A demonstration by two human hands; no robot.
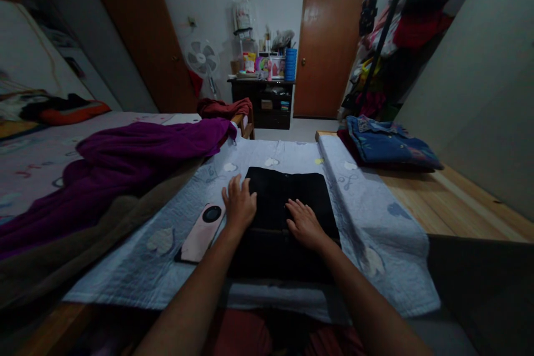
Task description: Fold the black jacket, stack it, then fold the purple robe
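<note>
where the folded black cloth garment [270,203] lies, our right hand [303,223] rests spread. our left hand [239,204], fingers wide, overlaps its edge.

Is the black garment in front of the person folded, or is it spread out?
Folded: the black garment lies as a compact, roughly rectangular shape, the right hand upon it.

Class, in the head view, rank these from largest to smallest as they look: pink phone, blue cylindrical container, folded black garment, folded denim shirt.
1. Folded black garment
2. Folded denim shirt
3. Pink phone
4. Blue cylindrical container; its distance makes it look smaller, so true size is unsure.
</note>
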